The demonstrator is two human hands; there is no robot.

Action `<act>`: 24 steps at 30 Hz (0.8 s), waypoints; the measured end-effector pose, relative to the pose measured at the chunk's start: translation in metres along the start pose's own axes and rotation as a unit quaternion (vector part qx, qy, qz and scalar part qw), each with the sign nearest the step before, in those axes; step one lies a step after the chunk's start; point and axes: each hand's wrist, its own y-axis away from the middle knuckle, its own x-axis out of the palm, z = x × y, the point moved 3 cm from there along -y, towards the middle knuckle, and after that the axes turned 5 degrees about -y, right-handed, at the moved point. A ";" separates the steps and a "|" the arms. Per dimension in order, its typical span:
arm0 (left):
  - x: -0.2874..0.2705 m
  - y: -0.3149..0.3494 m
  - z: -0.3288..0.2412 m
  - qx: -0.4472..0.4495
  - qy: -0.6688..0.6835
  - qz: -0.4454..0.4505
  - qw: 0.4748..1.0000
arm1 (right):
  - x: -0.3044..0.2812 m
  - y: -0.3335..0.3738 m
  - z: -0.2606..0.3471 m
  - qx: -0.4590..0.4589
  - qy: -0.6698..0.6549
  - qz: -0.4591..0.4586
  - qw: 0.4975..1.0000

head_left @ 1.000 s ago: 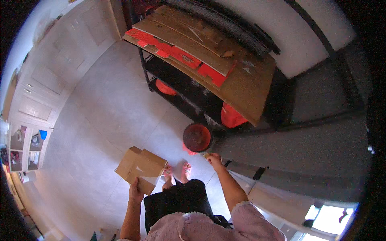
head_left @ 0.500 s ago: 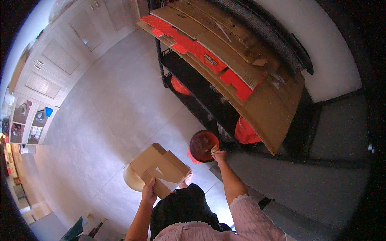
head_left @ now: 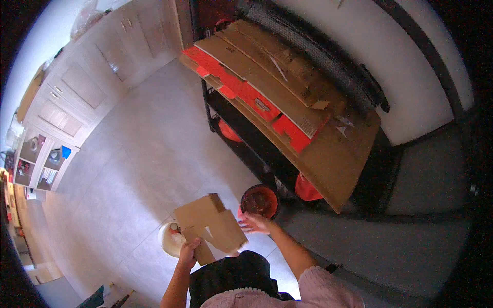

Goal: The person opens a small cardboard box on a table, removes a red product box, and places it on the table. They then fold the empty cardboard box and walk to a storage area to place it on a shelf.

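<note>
My left hand (head_left: 189, 251) grips the lower left edge of a brown cardboard box (head_left: 208, 220), its thumb on top. The box is partly flattened, with flaps and pale patches on its surface. My right hand (head_left: 255, 224) is held out just right of the box, fingers apart and nothing seen in them. It is between the box and a round red bin with a dark rim (head_left: 274, 197), whose contents are dark and hard to make out. Partly hidden under the box, a cream-coloured basin (head_left: 164, 240) has a few small things in it.
At the upper right, a black shelf rack (head_left: 226, 108) bears a stack of flattened cardboard sheets (head_left: 344, 164), some red. A dark roll (head_left: 318, 49) lies behind them. Grey padded furniture (head_left: 370, 251) fills the lower right. Light cabinets (head_left: 84, 84) line the far left.
My right hand has come back from over the bin toward the box, and the small tan piece it held is gone from its fingers. My left hand keeps hold of the box.
</note>
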 end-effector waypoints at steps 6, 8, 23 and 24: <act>0.001 0.034 -0.074 0.017 -0.201 0.086 0.976 | 0.131 0.073 -0.001 -0.032 0.245 0.100 0.964; 0.003 0.039 -0.109 0.014 -0.237 0.095 0.967 | 0.130 0.071 -0.006 -0.035 0.209 0.087 0.973; 0.064 -0.038 -0.306 0.367 -0.175 0.044 0.913 | 0.257 0.153 0.285 -0.518 -0.247 0.065 0.817; 0.058 -0.047 -0.303 0.355 -0.170 0.058 0.918 | 0.263 0.143 0.310 -0.535 -0.283 0.044 0.795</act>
